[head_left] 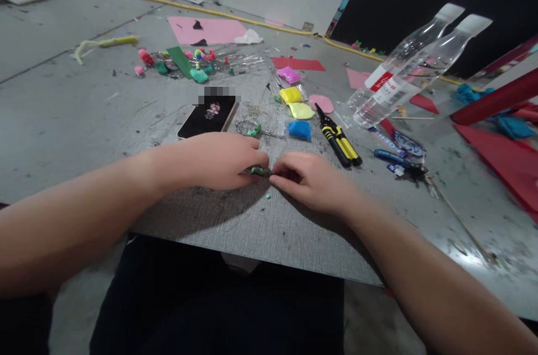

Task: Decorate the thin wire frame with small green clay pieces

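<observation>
Low over the grey table (202, 209), my left hand (222, 162) is closed on one end of a thin green clay strip (260, 171). My right hand (309, 178) pinches at the strip's other end with thumb and forefinger. A tiny green clay bit (268, 196) lies just below the hands. Beyond them is a wire ring with green clay (254, 131) on it. A phone (210, 115) lies past my left hand. Pliers with yellow and black handles (342, 142) and a blue clay packet (299, 130) lie past my right hand.
Two clear plastic bottles (390, 92) stand at the right, near keys on a lanyard (414, 170) and a thin stick (462, 220). Yellow clay (291, 95) and purple clay (289, 75) lie farther back. Pink paper (205, 29) and several clay-tipped wires (244, 61) are at the back left.
</observation>
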`<state>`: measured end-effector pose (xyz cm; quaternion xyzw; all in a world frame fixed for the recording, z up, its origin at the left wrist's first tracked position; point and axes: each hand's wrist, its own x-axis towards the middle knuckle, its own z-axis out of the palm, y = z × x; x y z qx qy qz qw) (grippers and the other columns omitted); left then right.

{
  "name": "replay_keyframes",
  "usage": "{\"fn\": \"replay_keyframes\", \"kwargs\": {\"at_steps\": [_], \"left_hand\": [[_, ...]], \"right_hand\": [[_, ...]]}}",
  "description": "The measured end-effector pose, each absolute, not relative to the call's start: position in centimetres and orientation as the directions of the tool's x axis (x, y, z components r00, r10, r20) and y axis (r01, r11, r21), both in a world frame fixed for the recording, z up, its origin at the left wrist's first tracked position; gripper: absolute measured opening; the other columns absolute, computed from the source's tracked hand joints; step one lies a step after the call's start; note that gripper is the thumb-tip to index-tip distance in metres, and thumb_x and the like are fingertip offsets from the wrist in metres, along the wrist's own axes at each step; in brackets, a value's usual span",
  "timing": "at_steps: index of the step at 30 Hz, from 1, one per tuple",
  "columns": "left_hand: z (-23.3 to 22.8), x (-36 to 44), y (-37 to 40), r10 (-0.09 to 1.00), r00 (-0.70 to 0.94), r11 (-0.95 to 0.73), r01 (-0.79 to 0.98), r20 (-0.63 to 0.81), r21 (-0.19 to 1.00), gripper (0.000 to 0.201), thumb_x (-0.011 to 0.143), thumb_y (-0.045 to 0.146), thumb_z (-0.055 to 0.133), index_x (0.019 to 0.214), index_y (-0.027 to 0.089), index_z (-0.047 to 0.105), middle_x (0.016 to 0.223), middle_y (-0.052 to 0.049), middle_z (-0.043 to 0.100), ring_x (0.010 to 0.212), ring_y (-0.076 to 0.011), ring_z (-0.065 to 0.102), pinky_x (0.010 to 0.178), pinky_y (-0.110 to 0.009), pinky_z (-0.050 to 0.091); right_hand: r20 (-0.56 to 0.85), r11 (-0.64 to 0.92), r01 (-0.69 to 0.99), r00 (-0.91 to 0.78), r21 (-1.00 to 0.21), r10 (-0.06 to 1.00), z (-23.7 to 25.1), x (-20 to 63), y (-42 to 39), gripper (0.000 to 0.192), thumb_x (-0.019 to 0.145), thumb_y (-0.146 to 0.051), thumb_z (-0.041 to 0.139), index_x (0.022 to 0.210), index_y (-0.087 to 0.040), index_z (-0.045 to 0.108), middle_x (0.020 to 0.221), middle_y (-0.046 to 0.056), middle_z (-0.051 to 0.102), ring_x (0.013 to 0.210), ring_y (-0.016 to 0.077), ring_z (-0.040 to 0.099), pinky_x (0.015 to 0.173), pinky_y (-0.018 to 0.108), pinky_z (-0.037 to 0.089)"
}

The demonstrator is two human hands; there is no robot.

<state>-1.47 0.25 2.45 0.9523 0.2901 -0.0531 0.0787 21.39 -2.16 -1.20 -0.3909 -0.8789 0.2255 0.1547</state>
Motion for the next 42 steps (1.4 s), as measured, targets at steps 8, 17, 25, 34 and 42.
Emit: {"fn": "replay_keyframes", "kwargs": {"at_steps": [8, 17, 25, 34, 42], "left_hand": [[2.51, -1.49, 0.23, 0.552, 0.821, -0.811, 0.569, -0.144, 0.138, 0.029, 0.100, 0.036, 0.054, 0.114, 0.021, 0.075, 0.096, -0.008, 0.068, 0.084, -0.0228, 0.065, 0.071, -0.032, 0.044], [2.67, -1.49, 0.09, 0.552, 0.819, -0.812, 0.571, -0.160, 0.124, 0.030, 0.101, 0.035, 0.053, 0.117, 0.021, 0.074, 0.097, -0.009, 0.068, 0.085, -0.0230, 0.065, 0.072, -0.032, 0.045], [2.70, -1.55, -0.06, 0.535, 0.832, -0.831, 0.550, -0.146, 0.088, 0.029, 0.101, 0.034, 0.053, 0.115, 0.019, 0.074, 0.097, -0.010, 0.068, 0.086, -0.0245, 0.065, 0.071, -0.033, 0.045], [2.84, -1.61, -0.22, 0.531, 0.835, -0.835, 0.544, -0.140, 0.079, 0.030, 0.101, 0.035, 0.053, 0.116, 0.020, 0.074, 0.097, -0.011, 0.068, 0.084, -0.0240, 0.065, 0.070, -0.033, 0.046], [2.95, -1.64, -0.32, 0.538, 0.831, -0.832, 0.550, -0.140, 0.070, 0.028, 0.100, 0.034, 0.055, 0.114, 0.020, 0.074, 0.095, -0.010, 0.068, 0.082, -0.0229, 0.064, 0.069, -0.033, 0.045]], "right_hand": [[0.071, 0.577, 0.632, -0.640, -0.517, 0.765, -0.89, 21.35, -2.27, 0.012, 0.098, -0.027, 0.063, 0.087, -0.020, 0.061, 0.083, 0.003, 0.064, 0.076, 0.0180, 0.057, 0.070, 0.031, 0.040], [0.077, 0.584, 0.623, -0.647, -0.521, 0.759, -0.99, 21.36, -2.22, 0.012, 0.098, -0.027, 0.062, 0.087, -0.021, 0.061, 0.084, 0.003, 0.064, 0.076, 0.0181, 0.056, 0.070, 0.032, 0.040], [0.092, 0.592, 0.610, -0.651, -0.526, 0.753, -1.11, 21.39, -2.21, 0.013, 0.098, -0.028, 0.062, 0.088, -0.020, 0.061, 0.083, 0.003, 0.064, 0.076, 0.0183, 0.057, 0.069, 0.032, 0.040], [0.086, 0.590, 0.613, -0.652, -0.526, 0.754, -1.06, 21.47, -2.18, 0.013, 0.098, -0.029, 0.061, 0.087, -0.021, 0.061, 0.084, 0.003, 0.065, 0.076, 0.0184, 0.057, 0.069, 0.032, 0.041], [0.077, 0.584, 0.616, -0.650, -0.528, 0.756, -1.04, 21.47, -2.18, 0.014, 0.098, -0.030, 0.061, 0.088, -0.021, 0.061, 0.084, 0.003, 0.065, 0.077, 0.0185, 0.057, 0.070, 0.033, 0.041]]}}
